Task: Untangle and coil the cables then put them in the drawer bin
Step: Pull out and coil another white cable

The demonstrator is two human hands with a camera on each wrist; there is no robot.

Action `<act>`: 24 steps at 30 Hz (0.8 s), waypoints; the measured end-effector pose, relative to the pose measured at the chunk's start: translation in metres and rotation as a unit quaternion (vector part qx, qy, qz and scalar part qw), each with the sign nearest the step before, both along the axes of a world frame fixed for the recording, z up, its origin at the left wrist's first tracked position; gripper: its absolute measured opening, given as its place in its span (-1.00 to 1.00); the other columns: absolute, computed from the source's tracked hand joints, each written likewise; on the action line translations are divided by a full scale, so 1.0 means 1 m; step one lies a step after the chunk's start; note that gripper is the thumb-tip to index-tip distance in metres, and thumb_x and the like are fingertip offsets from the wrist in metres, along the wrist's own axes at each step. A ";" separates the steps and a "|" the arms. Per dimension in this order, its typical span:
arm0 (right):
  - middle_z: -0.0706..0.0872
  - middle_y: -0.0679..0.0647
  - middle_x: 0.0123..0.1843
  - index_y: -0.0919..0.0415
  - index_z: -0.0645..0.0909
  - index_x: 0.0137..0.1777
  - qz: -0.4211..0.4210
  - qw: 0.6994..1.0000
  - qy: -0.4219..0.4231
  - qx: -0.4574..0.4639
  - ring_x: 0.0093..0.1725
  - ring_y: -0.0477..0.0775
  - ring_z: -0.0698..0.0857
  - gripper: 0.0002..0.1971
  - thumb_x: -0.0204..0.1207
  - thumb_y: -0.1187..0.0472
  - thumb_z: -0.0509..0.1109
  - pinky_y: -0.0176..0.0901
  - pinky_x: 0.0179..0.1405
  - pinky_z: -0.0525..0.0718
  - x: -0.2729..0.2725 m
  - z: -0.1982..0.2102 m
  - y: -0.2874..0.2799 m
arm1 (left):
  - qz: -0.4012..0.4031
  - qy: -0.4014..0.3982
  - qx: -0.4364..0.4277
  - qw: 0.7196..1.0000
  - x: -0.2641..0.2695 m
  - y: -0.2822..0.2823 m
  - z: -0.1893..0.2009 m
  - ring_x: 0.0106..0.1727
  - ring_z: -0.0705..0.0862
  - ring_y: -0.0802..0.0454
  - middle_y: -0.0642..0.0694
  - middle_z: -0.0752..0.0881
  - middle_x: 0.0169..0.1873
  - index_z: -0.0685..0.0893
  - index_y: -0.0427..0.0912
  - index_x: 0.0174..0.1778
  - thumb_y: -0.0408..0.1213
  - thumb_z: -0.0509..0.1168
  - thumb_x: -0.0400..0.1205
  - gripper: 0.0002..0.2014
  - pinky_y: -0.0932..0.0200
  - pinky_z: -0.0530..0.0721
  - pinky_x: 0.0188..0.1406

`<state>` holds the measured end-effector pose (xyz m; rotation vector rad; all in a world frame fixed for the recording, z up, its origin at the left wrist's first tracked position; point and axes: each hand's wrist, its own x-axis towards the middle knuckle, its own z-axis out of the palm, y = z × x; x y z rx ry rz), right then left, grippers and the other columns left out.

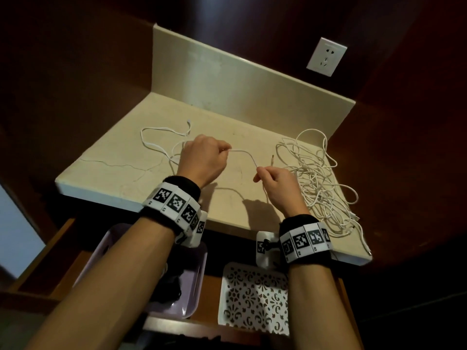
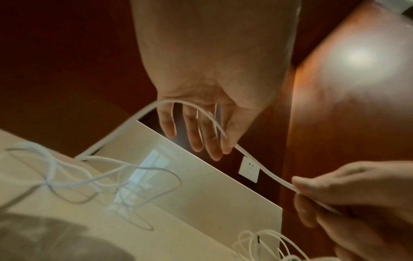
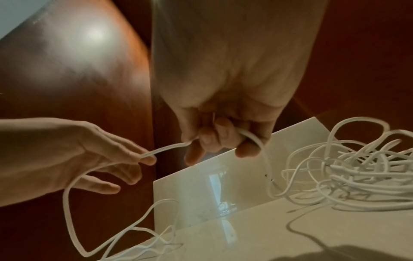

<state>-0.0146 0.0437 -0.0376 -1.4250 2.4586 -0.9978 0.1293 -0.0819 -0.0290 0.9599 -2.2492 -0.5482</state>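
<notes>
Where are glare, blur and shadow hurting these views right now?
Head view: sharp but dim, hands' shadows on the countertop. Left wrist view: glare on the wood panel, loose white cable blurred. Right wrist view: similar glare top left, cable tangle slightly soft.

Both forearms are extended forward, wrists banded. A thin cable [image 1: 243,154] is pinched by the left hand [image 1: 202,160] and the right hand [image 1: 276,184]; the left grip appears loose.
</notes>
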 end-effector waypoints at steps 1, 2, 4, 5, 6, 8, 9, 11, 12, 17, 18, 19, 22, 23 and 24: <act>0.54 -0.05 -0.50 0.08 0.73 -0.23 0.000 1.000 0.013 0.006 -0.39 0.00 0.53 -0.65 0.70 0.02 0.22 -0.10 -0.27 0.41 0.001 0.001 -0.002 | -0.010 -0.010 -0.008 1.000 -0.004 0.004 0.000 0.29 0.58 -0.11 -0.10 0.76 0.18 0.73 0.03 0.29 -0.17 0.21 0.69 -0.70 -0.01 0.50 0.32; 0.54 -0.05 -0.50 0.09 0.73 -0.21 0.002 1.000 0.019 0.009 -0.37 0.03 0.54 -0.65 0.70 0.02 0.22 -0.09 -0.27 0.41 0.002 0.003 -0.004 | -0.020 -0.018 -0.013 1.000 -0.008 0.009 -0.001 0.31 0.56 -0.09 -0.09 0.74 0.20 0.69 0.03 0.35 -0.17 0.20 0.70 -0.68 -0.03 0.47 0.34; 0.57 -0.04 -0.48 0.11 0.74 -0.18 0.005 1.000 0.024 0.007 -0.32 0.07 0.57 -0.65 0.71 0.02 0.21 -0.08 -0.26 0.41 0.003 0.005 -0.006 | -0.033 -0.022 -0.012 0.999 -0.014 0.014 -0.002 0.33 0.56 -0.09 -0.09 0.73 0.23 0.63 0.04 0.41 -0.13 0.19 0.71 -0.65 -0.04 0.48 0.34; 0.61 0.00 -0.45 0.11 0.74 -0.17 0.007 1.000 0.028 0.006 -0.29 0.09 0.59 -0.65 0.71 0.02 0.21 -0.07 -0.24 0.43 0.003 0.005 -0.006 | -0.036 -0.014 -0.004 0.999 -0.016 0.014 -0.003 0.32 0.58 -0.09 -0.09 0.73 0.23 0.62 0.05 0.42 -0.11 0.18 0.71 -0.65 -0.03 0.50 0.31; 0.64 0.03 -0.41 0.10 0.75 -0.16 0.010 0.999 0.032 0.005 -0.27 0.10 0.61 -0.65 0.70 0.01 0.20 -0.06 -0.22 0.44 0.002 0.006 -0.006 | -0.037 -0.003 0.005 0.999 -0.018 0.015 -0.003 0.30 0.60 -0.09 -0.09 0.73 0.23 0.63 0.06 0.41 -0.09 0.18 0.72 -0.65 -0.01 0.52 0.28; 0.65 0.04 -0.41 0.08 0.76 -0.14 0.019 0.999 0.038 0.005 -0.27 0.09 0.61 -0.67 0.70 0.01 0.21 -0.07 -0.24 0.44 -0.001 0.006 -0.005 | -0.033 0.013 0.009 0.999 -0.023 0.017 -0.003 0.25 0.65 -0.08 -0.06 0.76 0.19 0.68 0.07 0.34 -0.07 0.18 0.72 -0.69 0.03 0.55 0.19; 0.62 0.01 -0.44 0.06 0.76 -0.14 0.026 0.999 0.035 0.004 -0.30 0.07 0.59 -0.68 0.69 0.02 0.22 -0.07 -0.26 0.42 -0.002 0.006 -0.003 | -0.027 0.016 0.007 0.999 -0.026 0.018 -0.004 0.20 0.67 -0.08 -0.04 0.78 0.14 0.71 0.06 0.28 -0.08 0.18 0.73 -0.72 0.04 0.56 0.13; 0.58 -0.05 -0.49 0.04 0.76 -0.13 0.045 0.999 0.019 0.002 -0.35 0.02 0.58 -0.73 0.66 0.07 0.24 -0.07 -0.27 0.46 -0.005 0.004 -0.001 | -0.005 0.014 0.006 1.000 -0.031 0.016 -0.005 0.13 0.68 -0.12 -0.06 0.79 0.05 0.73 0.02 0.18 -0.11 0.18 0.73 -0.76 0.05 0.53 0.01; 0.58 -0.08 -0.50 0.03 0.77 -0.11 0.052 0.999 0.009 0.002 -0.35 0.00 0.59 -0.75 0.64 0.09 0.25 -0.07 -0.26 0.49 -0.008 0.003 0.000 | 0.008 0.011 0.006 1.000 -0.032 0.015 -0.004 0.11 0.68 -0.14 -0.08 0.79 0.03 0.73 -0.01 0.16 -0.12 0.17 0.73 -0.76 0.05 0.51 -0.02; 0.69 -0.07 -0.41 0.04 0.75 -0.19 0.069 0.996 -0.042 0.026 -0.27 0.02 0.69 -0.78 0.60 0.15 0.29 -0.03 -0.16 0.62 -0.026 0.002 0.001 | 0.064 0.016 0.013 0.998 -0.032 0.003 -0.001 0.12 0.67 -0.19 -0.11 0.77 0.06 0.69 -0.05 0.15 -0.16 0.15 0.73 -0.77 0.01 0.49 -0.01; 0.71 -0.07 -0.39 0.04 0.74 -0.20 0.073 0.996 -0.042 0.035 -0.22 0.03 0.72 -0.79 0.60 0.15 0.30 -0.03 -0.11 0.64 -0.028 0.002 0.000 | 0.072 0.012 0.014 0.997 -0.032 0.003 -0.001 0.12 0.67 -0.18 -0.10 0.77 0.07 0.69 -0.05 0.16 -0.18 0.14 0.73 -0.76 0.01 0.50 0.00; 0.71 -0.08 -0.37 0.03 0.73 -0.20 0.079 0.995 -0.041 0.040 -0.19 0.03 0.73 -0.79 0.60 0.15 0.30 -0.05 -0.09 0.64 -0.028 0.001 -0.001 | 0.078 0.006 0.014 0.997 -0.034 0.002 -0.002 0.14 0.67 -0.17 -0.10 0.77 0.09 0.68 -0.05 0.18 -0.20 0.13 0.72 -0.76 0.01 0.51 0.01; 0.69 -0.08 -0.40 0.02 0.73 -0.20 0.091 0.995 -0.035 0.033 -0.30 -0.06 0.68 -0.78 0.63 0.13 0.30 -0.18 -0.22 0.61 -0.030 -0.004 -0.007 | 0.064 -0.011 0.010 0.998 -0.040 0.002 -0.003 0.22 0.63 -0.13 -0.08 0.73 0.18 0.60 -0.01 0.35 -0.27 0.14 0.68 -0.67 -0.01 0.54 0.09; 0.67 -0.08 -0.42 0.03 0.73 -0.18 0.091 0.995 -0.031 0.028 -0.36 -0.13 0.63 -0.78 0.64 0.12 0.30 -0.29 -0.31 0.56 -0.032 -0.004 -0.009 | 0.045 -0.019 0.003 0.999 -0.042 0.002 -0.004 0.27 0.60 -0.11 -0.07 0.71 0.21 0.55 0.02 0.42 -0.28 0.16 0.67 -0.62 -0.03 0.53 0.15; 0.64 -0.08 -0.44 0.05 0.74 -0.17 0.092 0.995 -0.028 0.021 -0.43 -0.20 0.57 -0.78 0.65 0.12 0.30 -0.38 -0.39 0.49 -0.034 -0.004 -0.010 | 0.023 -0.032 -0.008 0.999 -0.045 0.001 -0.005 0.34 0.54 -0.09 -0.06 0.67 0.26 0.52 0.06 0.46 -0.26 0.18 0.66 -0.58 -0.04 0.51 0.22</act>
